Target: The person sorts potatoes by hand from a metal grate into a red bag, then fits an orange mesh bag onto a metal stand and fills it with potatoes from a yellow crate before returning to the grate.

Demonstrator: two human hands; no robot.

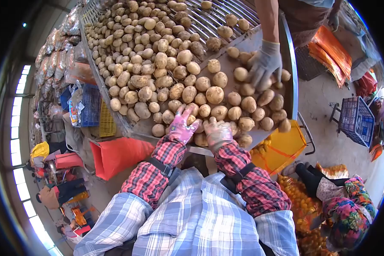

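My left hand, in a pink glove, rests on potatoes at the near edge of the metal sorting table, fingers spread over a potato. My right hand, in a dirty pale glove, is curled around a potato beside it. Red plaid sleeves cover both my forearms. A large heap of potatoes covers the table's roller section.
Another person's grey-gloved hand reaches among potatoes at the far right side. An open orange mesh sack hangs under the table edge. A red bag, blue crates and a crouching person with filled orange sacks surround the table.
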